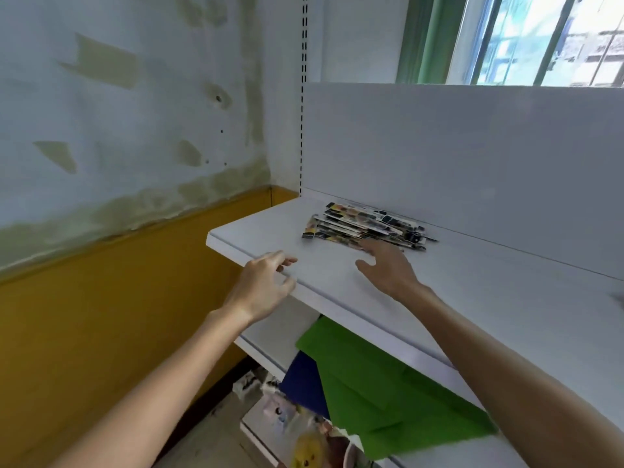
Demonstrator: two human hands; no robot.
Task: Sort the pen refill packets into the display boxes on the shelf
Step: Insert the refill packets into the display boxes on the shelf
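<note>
Barely started I'd say: refill packets (364,226) all piled on the shelf (472,298), right hand (388,268) flat-open at them, left hand (263,285) loose, both empty.

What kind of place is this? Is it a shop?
Probably a small stationery shop or its stockroom. There is a white shelf fixed to a slotted upright, a pile of pen refill packets lying on it, and green paper sheets stored below.
</note>
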